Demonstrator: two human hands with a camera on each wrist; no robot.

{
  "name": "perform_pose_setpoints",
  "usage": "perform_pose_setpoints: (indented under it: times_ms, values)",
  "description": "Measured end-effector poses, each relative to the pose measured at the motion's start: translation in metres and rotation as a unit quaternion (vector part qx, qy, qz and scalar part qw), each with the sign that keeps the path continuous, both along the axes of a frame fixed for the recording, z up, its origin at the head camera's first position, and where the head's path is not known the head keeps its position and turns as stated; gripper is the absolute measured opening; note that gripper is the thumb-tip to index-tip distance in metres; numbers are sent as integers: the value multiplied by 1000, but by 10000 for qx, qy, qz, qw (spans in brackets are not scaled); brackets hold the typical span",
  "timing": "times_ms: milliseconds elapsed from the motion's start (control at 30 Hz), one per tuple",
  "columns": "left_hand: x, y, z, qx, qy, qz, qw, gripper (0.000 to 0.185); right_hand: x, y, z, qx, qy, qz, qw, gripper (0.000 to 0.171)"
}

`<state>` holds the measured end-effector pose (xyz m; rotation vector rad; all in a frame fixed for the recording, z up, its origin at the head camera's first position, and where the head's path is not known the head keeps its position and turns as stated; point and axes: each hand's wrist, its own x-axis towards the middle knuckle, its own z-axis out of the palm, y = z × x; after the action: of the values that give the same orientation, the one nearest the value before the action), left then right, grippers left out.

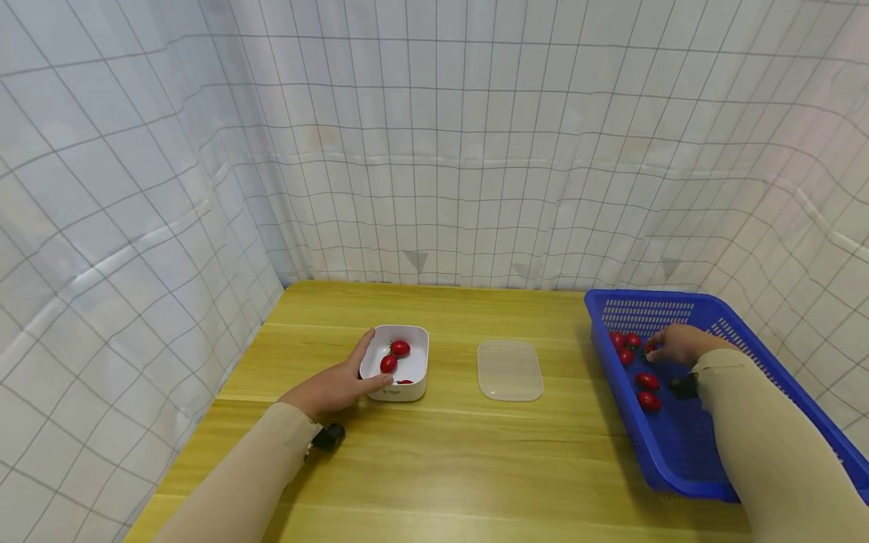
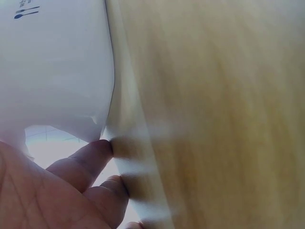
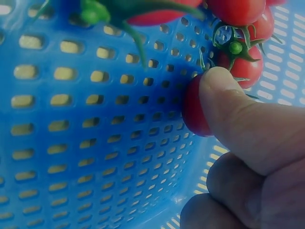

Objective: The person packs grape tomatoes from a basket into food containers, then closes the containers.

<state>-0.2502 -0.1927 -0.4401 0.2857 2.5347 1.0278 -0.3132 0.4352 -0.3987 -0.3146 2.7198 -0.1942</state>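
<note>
Nearest the lens, your tan sleeves (image 1: 781, 452) reach over a yellow wooden table (image 1: 434, 452) walled in by white gridded curtains (image 1: 136, 188). Your left hand (image 1: 336, 386) cups the white bowl (image 1: 400, 366) at about 9 o'clock of its rim, fingers curled against its side; three tomatoes (image 1: 394, 356) already lie inside. Your right hand (image 1: 679, 343) works in the blue basket (image 1: 686, 452) at 3 o'clock of the table, thumb (image 3: 238, 119) pinching one tomato (image 3: 193, 112) against the perforated floor, others loose just beside it. The picking step looks to be in hand; the next move likely calls for a gentle lift and carry leftward to the bowl. A clear lid (image 1: 510, 369) lies flat between bowl and basket.
</note>
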Motion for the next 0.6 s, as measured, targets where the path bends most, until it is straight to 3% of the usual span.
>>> perform_pose_setpoints:
  times_ms: [333, 600]
  values:
    - [-3, -3, -5, 78, 81, -16, 9999, 110, -1, 6, 2, 171, 70, 258, 9995, 43]
    - [-3, -2, -6, -49, 112, 26, 9999, 111, 4, 5, 27, -31, 570, 353, 9977, 36]
